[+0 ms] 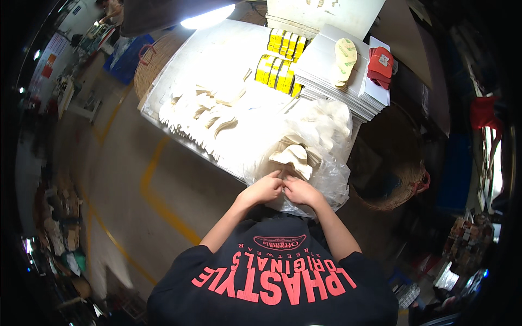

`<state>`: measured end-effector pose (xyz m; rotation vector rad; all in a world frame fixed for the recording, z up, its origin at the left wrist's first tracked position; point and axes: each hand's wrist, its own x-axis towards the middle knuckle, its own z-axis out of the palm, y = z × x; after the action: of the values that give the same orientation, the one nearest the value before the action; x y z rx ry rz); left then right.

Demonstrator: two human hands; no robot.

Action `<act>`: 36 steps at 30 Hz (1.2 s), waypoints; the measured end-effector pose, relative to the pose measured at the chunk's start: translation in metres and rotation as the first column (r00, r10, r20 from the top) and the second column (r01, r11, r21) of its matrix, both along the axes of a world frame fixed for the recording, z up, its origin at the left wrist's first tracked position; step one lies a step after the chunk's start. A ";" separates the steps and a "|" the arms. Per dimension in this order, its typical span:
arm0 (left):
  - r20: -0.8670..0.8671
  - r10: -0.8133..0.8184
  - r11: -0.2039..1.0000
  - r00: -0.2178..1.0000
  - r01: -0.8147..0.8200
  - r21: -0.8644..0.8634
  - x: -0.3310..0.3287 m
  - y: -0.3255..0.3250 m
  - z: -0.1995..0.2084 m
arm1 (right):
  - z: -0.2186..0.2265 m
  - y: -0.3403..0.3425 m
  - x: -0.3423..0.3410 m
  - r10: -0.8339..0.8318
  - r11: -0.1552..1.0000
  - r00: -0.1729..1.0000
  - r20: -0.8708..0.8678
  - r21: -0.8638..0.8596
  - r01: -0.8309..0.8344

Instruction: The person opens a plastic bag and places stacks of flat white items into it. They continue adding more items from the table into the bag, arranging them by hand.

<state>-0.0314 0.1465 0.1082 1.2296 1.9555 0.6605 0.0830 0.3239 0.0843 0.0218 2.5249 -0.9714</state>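
A bundle of thin cream pieces, fabric-like and curved (292, 156), lies in the mouth of a crumpled clear plastic bag (331, 127) at the table's near corner. At the bundle's near end my left hand (265, 188) is closed, its fingers pinched on the pieces. Close beside it, my right hand (300, 191) is closed too, with curled fingers at the same end. The fingertips almost meet, and what lies between them is partly hidden. Many similar cream pieces (209, 117) stand in overlapping rows on the left of the white table (234, 46).
Yellow-and-black rolls or packs (276, 72) stand at the back. Right of them is a stack of white sheets (326, 54), with shoe insoles (346, 57) and folded red pieces (380, 67) on top. A lamp (207, 17) hangs above; a wicker basket (389, 198) stands right.
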 end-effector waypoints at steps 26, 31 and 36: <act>-0.571 0.431 0.860 0.698 -0.510 0.025 -0.153 -0.099 -0.026 | 0.024 -0.063 -0.052 -0.299 0.929 0.911 0.285 0.303 0.211; -0.562 0.494 0.836 0.663 -0.540 0.097 -0.148 -0.097 -0.039 | 0.025 -0.067 -0.062 -0.287 0.927 0.913 0.289 0.324 0.189; -0.564 0.505 0.835 0.653 -0.535 0.128 -0.149 -0.097 -0.044 | 0.028 -0.080 -0.071 -0.341 0.911 0.861 0.376 0.359 0.204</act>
<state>-0.1807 0.0491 0.0647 0.8749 2.8920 0.5316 0.0124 0.2442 0.1123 0.6432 2.2552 -0.5715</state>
